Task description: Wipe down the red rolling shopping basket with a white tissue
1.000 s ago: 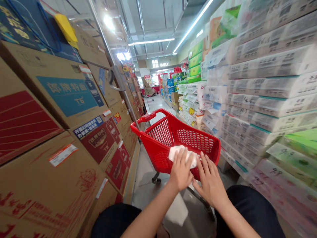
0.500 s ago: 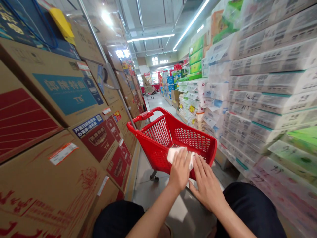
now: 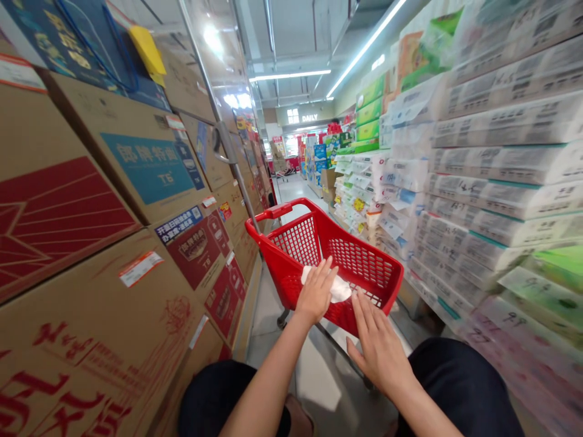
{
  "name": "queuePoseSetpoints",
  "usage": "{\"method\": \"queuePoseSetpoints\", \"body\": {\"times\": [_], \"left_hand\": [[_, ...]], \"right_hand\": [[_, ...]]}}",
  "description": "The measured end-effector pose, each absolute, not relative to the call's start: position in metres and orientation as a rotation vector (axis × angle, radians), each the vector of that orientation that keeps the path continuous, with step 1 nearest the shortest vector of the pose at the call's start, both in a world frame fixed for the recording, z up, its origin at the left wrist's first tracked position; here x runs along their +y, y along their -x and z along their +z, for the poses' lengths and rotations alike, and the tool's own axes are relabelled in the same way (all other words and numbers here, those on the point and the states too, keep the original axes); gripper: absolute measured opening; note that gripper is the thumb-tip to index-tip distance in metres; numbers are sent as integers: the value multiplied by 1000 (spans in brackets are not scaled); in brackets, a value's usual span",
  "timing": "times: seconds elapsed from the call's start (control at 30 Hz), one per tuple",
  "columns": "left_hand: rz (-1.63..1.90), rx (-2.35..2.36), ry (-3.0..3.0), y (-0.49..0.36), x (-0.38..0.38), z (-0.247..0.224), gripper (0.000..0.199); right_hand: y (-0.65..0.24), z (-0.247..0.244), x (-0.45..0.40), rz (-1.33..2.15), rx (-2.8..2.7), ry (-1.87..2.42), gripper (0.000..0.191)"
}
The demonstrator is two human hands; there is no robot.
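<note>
setting: a shop aisle seen from a head camera, looking down past two bare forearms and dark-clad knees.
cart: a red plastic cart (image 3: 346, 261) with lattice walls stands on the floor just ahead, its handle (image 3: 277, 212) on the far side.
cloth: a white cloth (image 3: 337, 290) lies crumpled over the cart's near rim, partly under the left palm.
left hand: the left hand (image 3: 314, 294) presses flat on the cloth, fingers spread and reaching over the rim; it pins the cloth rather than gripping it.
right hand: the right hand (image 3: 376, 340) hovers flat with fingers spread wide, just short of the near wall, holding nothing; whether the fingertips touch the wall cannot be told.
handling, cloth: likely light, soft and limp; it would bunch under a palm and slide on smooth plastic. best pinched at a loose edge or held flat under the palm.
handling, cart: likely light, stiff and rigid, and it may roll when pushed; the rim or handle gives the firmest hold.
left side: stacked brown boxes (image 3: 136, 182) with red and blue labels.
right side: wrapped tissue packs (image 3: 492, 170) piled high.
</note>
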State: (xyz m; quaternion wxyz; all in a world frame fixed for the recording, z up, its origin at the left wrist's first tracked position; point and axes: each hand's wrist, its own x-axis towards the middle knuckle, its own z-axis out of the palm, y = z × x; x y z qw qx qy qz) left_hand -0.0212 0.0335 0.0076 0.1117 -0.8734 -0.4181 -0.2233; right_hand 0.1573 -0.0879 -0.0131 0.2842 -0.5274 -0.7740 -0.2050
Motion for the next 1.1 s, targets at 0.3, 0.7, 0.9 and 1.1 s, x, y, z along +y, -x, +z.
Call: {"method": "queuePoseSetpoints", "body": {"times": [0.3,0.7,0.9,1.1], "left_hand": [[-793,-1233,2651,45,17,14,82],[-809,-1166,2803,34,-14,5,79],[-965,-1379,2727,62,32,7,70],[-1027,-1370,2735,55,-9,4,74]], "right_hand": [[-196,-12,-83,-400,-2195,1331,78],[-202,-27,-79,-422,-2152,1388,80],[-178,-25,-86,-429,-2158,1378,85],[-161,-16,-89,-341,-2224,1295,89]]}}
